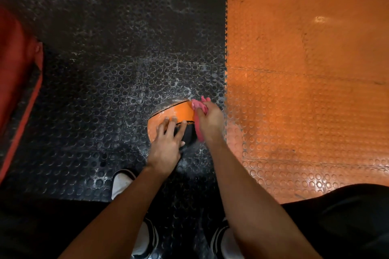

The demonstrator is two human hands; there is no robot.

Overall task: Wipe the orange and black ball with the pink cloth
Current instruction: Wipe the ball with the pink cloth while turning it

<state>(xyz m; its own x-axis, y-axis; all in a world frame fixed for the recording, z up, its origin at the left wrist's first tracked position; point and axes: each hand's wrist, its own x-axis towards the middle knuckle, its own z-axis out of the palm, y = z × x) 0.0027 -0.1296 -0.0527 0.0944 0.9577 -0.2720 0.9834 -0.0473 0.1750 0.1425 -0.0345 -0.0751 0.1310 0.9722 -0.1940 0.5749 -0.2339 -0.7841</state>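
The orange and black ball (176, 112) lies on the black studded floor mat in the middle of the view. My left hand (168, 143) rests on its near left side with fingers spread flat over it. My right hand (209, 118) grips the bunched pink cloth (199, 107) and holds it against the ball's right side. Part of the cloth hangs down along the ball's right edge. The ball's lower black part is mostly hidden under my hands.
Black studded mat (105, 90) covers the left floor, orange studded mat (305, 90) the right, joined by a toothed seam. A red padded object (16, 82) stands at the left edge. My white shoes (123, 183) and dark trousers are below.
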